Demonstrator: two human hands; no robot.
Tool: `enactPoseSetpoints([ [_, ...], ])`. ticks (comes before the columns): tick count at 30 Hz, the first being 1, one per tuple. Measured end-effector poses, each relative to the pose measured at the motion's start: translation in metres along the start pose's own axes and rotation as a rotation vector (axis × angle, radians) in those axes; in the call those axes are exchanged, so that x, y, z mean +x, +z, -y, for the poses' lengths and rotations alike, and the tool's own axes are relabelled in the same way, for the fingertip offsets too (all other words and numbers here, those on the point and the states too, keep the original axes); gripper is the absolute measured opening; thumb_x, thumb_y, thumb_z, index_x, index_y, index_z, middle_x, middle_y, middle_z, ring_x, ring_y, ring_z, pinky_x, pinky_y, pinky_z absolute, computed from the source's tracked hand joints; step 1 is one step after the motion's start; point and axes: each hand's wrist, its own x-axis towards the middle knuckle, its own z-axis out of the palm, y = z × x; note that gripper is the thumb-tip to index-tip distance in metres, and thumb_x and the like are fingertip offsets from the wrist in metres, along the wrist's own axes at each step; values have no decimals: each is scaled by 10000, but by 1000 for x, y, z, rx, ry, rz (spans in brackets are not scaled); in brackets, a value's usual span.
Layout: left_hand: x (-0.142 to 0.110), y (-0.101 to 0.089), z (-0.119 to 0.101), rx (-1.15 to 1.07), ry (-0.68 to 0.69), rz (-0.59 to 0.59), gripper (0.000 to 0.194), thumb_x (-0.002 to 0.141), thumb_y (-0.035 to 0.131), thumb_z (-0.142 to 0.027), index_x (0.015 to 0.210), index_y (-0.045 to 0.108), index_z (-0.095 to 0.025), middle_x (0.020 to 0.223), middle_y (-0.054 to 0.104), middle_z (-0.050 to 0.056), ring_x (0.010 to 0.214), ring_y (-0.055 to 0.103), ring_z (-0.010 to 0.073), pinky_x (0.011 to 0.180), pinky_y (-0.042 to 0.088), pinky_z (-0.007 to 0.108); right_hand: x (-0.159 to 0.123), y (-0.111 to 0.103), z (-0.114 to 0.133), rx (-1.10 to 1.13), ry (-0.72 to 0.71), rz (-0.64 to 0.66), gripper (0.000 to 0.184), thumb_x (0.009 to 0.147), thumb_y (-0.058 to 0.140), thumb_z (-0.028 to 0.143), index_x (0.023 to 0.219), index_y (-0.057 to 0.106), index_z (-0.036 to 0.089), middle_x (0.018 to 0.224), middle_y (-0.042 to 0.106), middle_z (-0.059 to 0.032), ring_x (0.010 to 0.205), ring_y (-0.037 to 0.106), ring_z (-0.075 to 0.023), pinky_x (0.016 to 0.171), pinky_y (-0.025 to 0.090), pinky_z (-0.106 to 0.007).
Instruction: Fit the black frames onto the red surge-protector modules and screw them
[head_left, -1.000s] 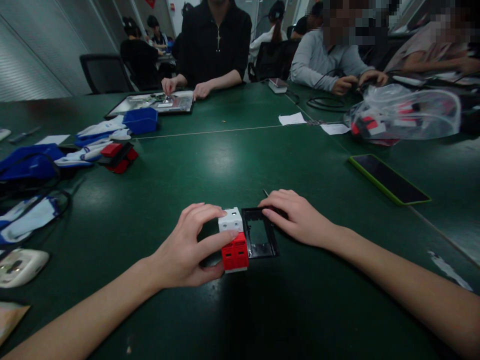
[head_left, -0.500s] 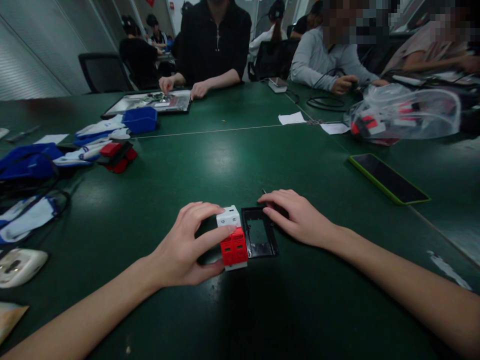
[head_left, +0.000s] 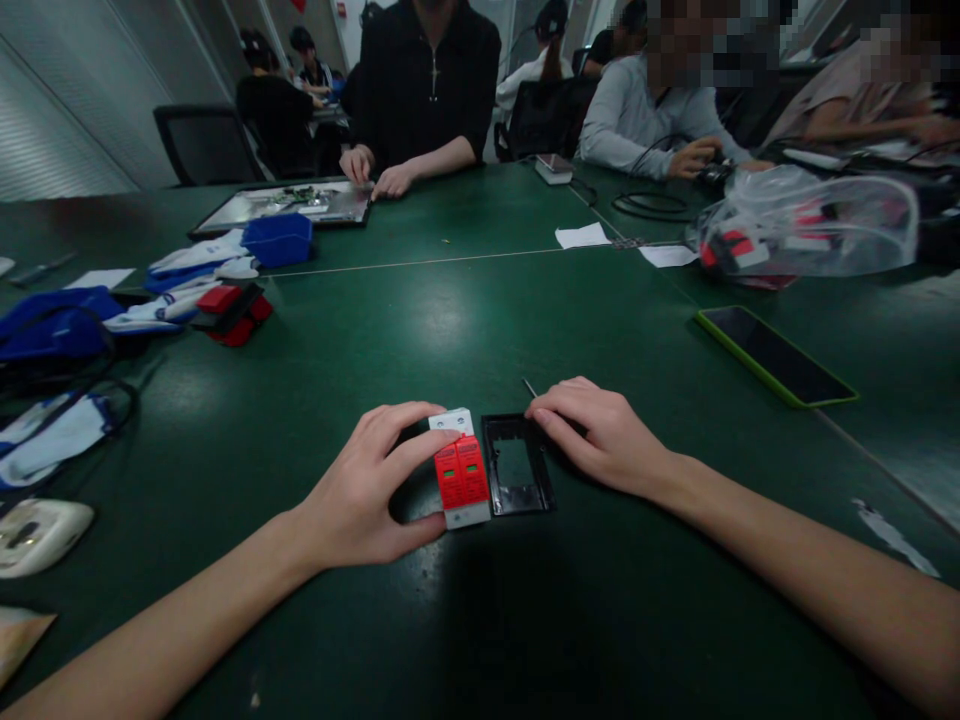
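My left hand (head_left: 371, 490) is wrapped round a red and white block-shaped device (head_left: 460, 470) standing on the green table (head_left: 465, 310), its red face with two small green windows turned up toward me. Right beside it lies a black rectangular frame (head_left: 517, 466), flat on the table. My right hand (head_left: 600, 435) rests on the table at the frame's far right corner, fingers curled down over a thin dark tool whose tip (head_left: 529, 387) sticks out behind them.
A phone in a green case (head_left: 776, 355) lies to the right. A clear bag of red and white parts (head_left: 806, 225) is at the far right. Blue bags, gloves and a red device (head_left: 232, 312) lie on the left. Other people sit along the far edge.
My left hand has tipped the red and white device back, so its red face now points up more. My right hand has shifted slightly to the right.
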Motion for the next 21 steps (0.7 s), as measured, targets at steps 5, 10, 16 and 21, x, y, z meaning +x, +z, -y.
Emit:
enactPoseSetpoints([
  [5,-1,0,0,9,3,15,665,831,741,-312,1405,444,-157,1373,537,207,1258,546,335,1040,467,494,-1,0,-1,18,-152,-23,310,1060,473,387,921,636,162,755,650,-28,675,563,-163,711,404,-343],
  [10,-2,1,2,10,-18,85,770,794,793,-420,1425,436,-161,1379,568,213,1257,563,356,1069,439,533,-1,0,3,-1,-177,122,290,992,599,435,940,668,158,780,646,-32,716,558,-176,744,384,-359],
  [16,-1,1,3,-42,-67,162,872,747,815,-579,1430,442,-185,1367,612,194,1256,590,360,1073,450,532,0,2,3,-27,-136,124,215,1024,542,281,959,706,157,783,677,-39,722,575,-176,759,391,-369],
  [21,0,1,3,-56,-92,190,879,750,805,-593,1447,440,-201,1398,594,191,1274,578,362,1080,448,538,1,3,1,8,-99,5,209,1038,514,246,1051,705,163,893,741,-64,797,645,-190,758,427,-369],
])
